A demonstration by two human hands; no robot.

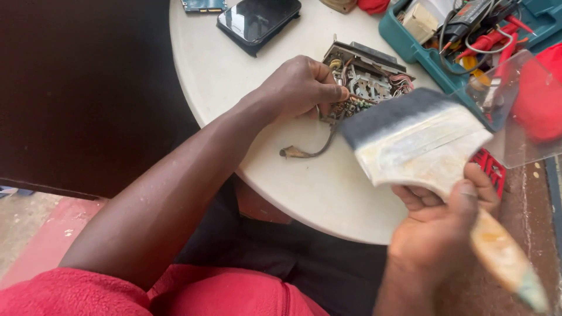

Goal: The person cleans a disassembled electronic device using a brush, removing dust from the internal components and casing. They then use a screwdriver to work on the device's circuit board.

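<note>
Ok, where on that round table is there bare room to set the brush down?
Bare tabletop lies along the near rim, below the cable end, and between the black device and the left hand. It is crowded around the circuit chassis and the teal toolbox.

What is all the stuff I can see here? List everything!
table: one, white, round, middle of view
circuit chassis: one, grey metal with coloured wires, on the table
cable: one, brown, trailing from the chassis toward the table edge
brush: one, wide, dark bristles, pale worn handle, held above the table's right edge
phone: one, black, top of the table
toolbox: one, teal, top right, holding red probes and leads
plastic lid: one, clear, right edge
left hand: on the chassis, gripping it
right hand: closed around the brush handle
</note>
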